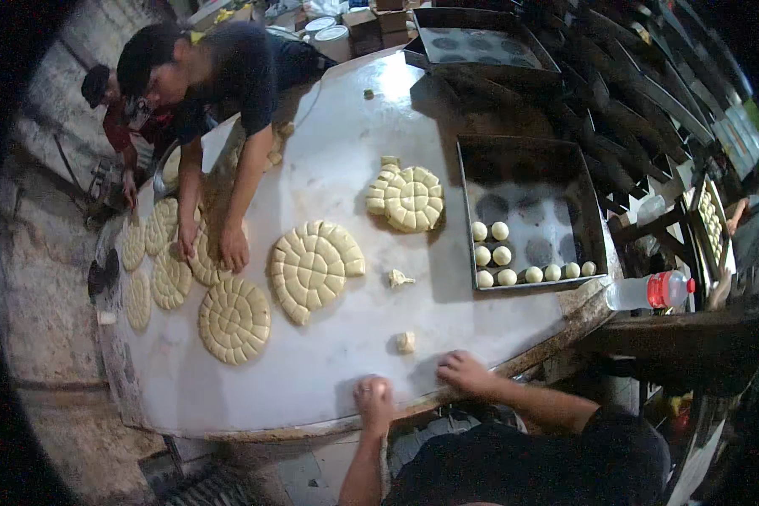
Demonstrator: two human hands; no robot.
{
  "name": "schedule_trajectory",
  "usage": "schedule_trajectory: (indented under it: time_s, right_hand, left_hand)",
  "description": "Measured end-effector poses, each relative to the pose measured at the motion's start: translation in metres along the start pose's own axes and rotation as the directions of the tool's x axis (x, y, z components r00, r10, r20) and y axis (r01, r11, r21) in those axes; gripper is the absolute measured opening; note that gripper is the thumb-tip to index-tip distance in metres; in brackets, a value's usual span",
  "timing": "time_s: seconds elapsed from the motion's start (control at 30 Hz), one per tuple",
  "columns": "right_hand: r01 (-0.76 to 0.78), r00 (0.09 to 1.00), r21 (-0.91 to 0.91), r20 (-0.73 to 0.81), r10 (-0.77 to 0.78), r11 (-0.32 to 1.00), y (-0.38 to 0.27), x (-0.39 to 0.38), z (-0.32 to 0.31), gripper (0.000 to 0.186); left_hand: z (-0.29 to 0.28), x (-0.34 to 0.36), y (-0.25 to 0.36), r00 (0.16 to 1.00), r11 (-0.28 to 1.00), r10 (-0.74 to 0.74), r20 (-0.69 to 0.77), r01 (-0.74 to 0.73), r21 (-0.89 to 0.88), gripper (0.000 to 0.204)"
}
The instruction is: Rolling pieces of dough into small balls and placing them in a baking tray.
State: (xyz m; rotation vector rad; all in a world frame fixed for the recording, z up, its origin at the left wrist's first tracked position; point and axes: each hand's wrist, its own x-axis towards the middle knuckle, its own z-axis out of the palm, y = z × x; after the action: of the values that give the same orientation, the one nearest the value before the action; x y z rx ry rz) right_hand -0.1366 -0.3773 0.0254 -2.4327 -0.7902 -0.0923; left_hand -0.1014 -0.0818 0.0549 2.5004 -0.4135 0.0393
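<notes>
My left hand is closed in a fist on the white round table, near its front edge, with a pale dough piece showing in it. My right hand lies cupped, palm down, on the table just to the right; anything under it is hidden. A loose dough lump sits just beyond both hands, and a smaller scrap lies farther in. A dark baking tray at the right holds several rolled dough balls along its near and left sides.
Scored dough discs lie across the table: one partly cut away, one whole, one farther back. A co-worker leans over more discs at the left. A plastic bottle lies right of the tray. Stacked trays stand behind.
</notes>
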Motion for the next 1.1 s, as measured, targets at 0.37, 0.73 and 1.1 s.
schedule_trajectory:
  time_s: [0.37, 0.73, 1.1]
  right_hand:
    - [-0.137, 0.977, 0.052, -0.159, 0.143, 0.989, -0.017, 0.004, 0.024, 0.034]
    - [-0.711, 0.518, 0.127, -0.570, 0.637, 0.692, -0.064, 0.064, 0.066, 0.016]
    - [-0.662, 0.588, 0.188, -0.470, 0.658, 0.725, -0.093, 0.076, 0.048, 0.035]
  left_hand:
    - [-0.004, 0.016, -0.023, 0.998, 0.998, 0.058, -0.001, -0.058, -0.020, 0.013]
    - [0.020, 0.005, -0.092, 0.929, 0.928, 0.364, -0.066, -0.357, 0.105, 0.017]
    - [-0.044, -0.020, -0.116, 0.990, 0.957, 0.127, -0.066, -0.140, -0.254, 0.045]
